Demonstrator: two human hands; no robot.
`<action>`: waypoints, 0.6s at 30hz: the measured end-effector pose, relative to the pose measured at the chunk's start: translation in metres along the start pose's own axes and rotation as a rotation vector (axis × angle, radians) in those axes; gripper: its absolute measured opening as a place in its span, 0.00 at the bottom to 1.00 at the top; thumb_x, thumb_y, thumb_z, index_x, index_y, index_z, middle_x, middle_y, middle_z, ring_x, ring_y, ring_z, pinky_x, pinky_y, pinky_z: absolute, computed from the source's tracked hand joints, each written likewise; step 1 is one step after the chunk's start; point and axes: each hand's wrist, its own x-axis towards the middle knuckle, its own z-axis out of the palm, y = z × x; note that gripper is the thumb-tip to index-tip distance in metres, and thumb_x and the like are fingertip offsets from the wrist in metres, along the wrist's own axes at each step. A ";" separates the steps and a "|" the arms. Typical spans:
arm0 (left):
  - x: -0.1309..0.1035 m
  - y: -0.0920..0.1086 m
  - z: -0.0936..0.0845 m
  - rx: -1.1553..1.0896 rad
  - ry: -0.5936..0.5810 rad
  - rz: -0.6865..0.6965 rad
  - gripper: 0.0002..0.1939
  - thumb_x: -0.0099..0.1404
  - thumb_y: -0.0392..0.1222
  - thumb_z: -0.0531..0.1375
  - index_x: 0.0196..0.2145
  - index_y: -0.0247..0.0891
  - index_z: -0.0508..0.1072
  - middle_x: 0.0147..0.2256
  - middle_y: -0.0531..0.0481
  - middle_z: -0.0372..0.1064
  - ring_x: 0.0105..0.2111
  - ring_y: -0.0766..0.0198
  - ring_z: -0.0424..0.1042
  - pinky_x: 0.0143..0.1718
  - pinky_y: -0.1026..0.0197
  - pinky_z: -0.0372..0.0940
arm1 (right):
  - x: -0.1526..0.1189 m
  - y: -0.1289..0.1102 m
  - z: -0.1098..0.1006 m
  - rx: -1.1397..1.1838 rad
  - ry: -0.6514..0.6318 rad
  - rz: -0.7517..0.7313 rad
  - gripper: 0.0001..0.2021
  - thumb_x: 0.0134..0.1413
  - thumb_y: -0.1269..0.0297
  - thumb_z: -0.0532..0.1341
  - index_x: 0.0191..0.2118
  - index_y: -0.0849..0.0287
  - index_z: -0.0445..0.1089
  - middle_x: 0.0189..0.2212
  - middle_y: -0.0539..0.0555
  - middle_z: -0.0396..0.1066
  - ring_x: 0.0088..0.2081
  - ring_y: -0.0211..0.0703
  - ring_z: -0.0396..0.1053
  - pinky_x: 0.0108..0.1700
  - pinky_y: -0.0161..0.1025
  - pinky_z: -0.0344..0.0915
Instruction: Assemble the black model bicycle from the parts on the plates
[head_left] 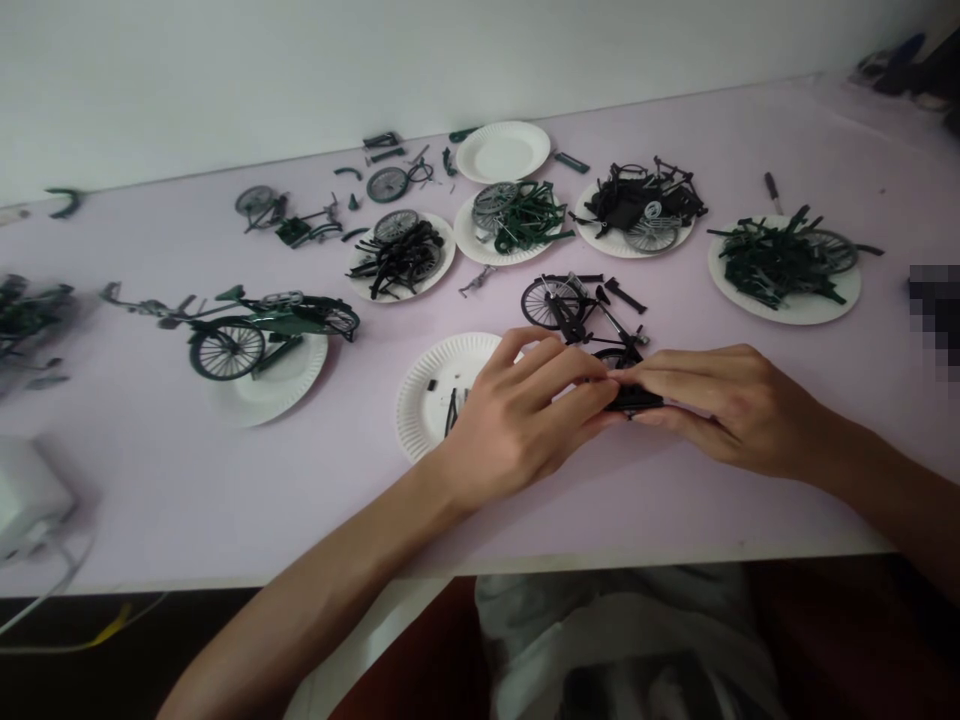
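Both my hands meet over the near middle of the table, pinching a small black model bicycle part between them. My left hand closes on its left end, and the fingers hide much of it. Thumb and fingers of my right hand grip the right end. Just beyond lies a partly built black model bicycle on its side, its lower wheel partly covered by my fingers. A paper plate with a few small black pieces sits beside and partly behind my left hand.
Several paper plates of model bicycle parts stand across the back. A green model bicycle leans over a plate at left. A screwdriver lies behind the right plate. A white power adapter with a cable is at the left edge.
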 end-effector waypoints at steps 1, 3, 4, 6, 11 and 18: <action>0.000 0.000 0.000 0.001 0.000 0.002 0.08 0.72 0.42 0.64 0.43 0.35 0.72 0.39 0.46 0.79 0.37 0.61 0.76 0.47 0.52 0.69 | 0.000 0.000 0.000 -0.010 0.000 -0.012 0.18 0.67 0.65 0.62 0.61 0.50 0.74 0.50 0.56 0.80 0.45 0.50 0.80 0.47 0.44 0.76; 0.000 0.000 0.000 0.004 0.002 0.003 0.08 0.72 0.42 0.65 0.43 0.35 0.72 0.39 0.46 0.79 0.36 0.61 0.76 0.47 0.52 0.69 | -0.001 0.001 0.000 -0.039 -0.001 -0.041 0.18 0.67 0.66 0.62 0.60 0.54 0.74 0.50 0.57 0.80 0.45 0.49 0.80 0.47 0.42 0.75; 0.000 0.000 0.000 0.008 0.003 0.003 0.08 0.72 0.42 0.64 0.43 0.35 0.72 0.39 0.46 0.79 0.36 0.61 0.76 0.47 0.52 0.69 | -0.001 0.002 0.001 -0.055 0.000 -0.057 0.18 0.67 0.67 0.62 0.60 0.56 0.74 0.50 0.58 0.80 0.45 0.49 0.80 0.47 0.42 0.75; 0.000 0.000 0.000 0.013 0.002 0.001 0.08 0.73 0.42 0.64 0.43 0.35 0.72 0.39 0.46 0.79 0.36 0.62 0.76 0.47 0.53 0.69 | -0.001 0.003 0.001 -0.088 0.007 -0.089 0.16 0.68 0.67 0.62 0.59 0.60 0.74 0.49 0.59 0.80 0.45 0.47 0.80 0.45 0.41 0.75; -0.001 0.001 0.001 0.015 -0.006 -0.008 0.07 0.73 0.42 0.64 0.42 0.36 0.72 0.38 0.47 0.79 0.36 0.63 0.75 0.48 0.52 0.68 | 0.000 0.004 0.000 -0.148 0.006 -0.134 0.14 0.68 0.68 0.61 0.55 0.68 0.74 0.46 0.61 0.80 0.43 0.44 0.79 0.43 0.37 0.74; 0.000 0.002 0.000 0.039 -0.012 -0.006 0.06 0.72 0.41 0.64 0.42 0.36 0.72 0.37 0.48 0.79 0.35 0.62 0.75 0.49 0.52 0.68 | 0.000 0.004 0.001 -0.155 0.017 -0.140 0.13 0.69 0.67 0.62 0.54 0.66 0.74 0.46 0.60 0.80 0.42 0.43 0.79 0.42 0.37 0.73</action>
